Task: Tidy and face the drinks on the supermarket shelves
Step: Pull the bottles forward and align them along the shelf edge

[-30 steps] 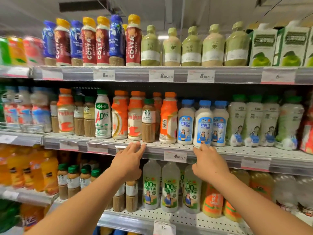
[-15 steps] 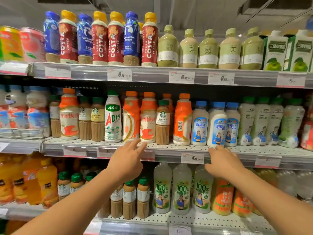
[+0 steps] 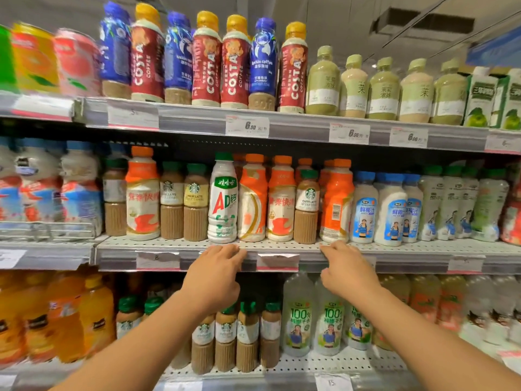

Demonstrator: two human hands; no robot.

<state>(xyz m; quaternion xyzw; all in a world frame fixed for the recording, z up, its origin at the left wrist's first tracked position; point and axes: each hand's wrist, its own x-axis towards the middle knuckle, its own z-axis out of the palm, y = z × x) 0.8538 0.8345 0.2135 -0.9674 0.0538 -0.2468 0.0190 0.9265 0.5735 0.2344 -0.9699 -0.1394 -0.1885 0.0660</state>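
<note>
In the head view, the left hand (image 3: 215, 273) is seen empty, fingers loosely extended, its fingertips laid on the front edge of the middle shelf (image 3: 282, 246). Just above those fingertips the white AD bottle (image 3: 222, 200) is stood upright, with orange-labelled bottles (image 3: 253, 198) beside it. The right hand (image 3: 345, 268) is likewise empty and relaxed, fingertips touching the same shelf edge; directly above it an orange bottle (image 3: 337, 201) is turned barcode outward, a Starbucks latte bottle (image 3: 307, 207) just left of it.

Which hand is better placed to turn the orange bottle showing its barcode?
Right. The right hand sits at the shelf edge directly below that barcode-out orange bottle; the left hand is under the AD bottle.
</note>
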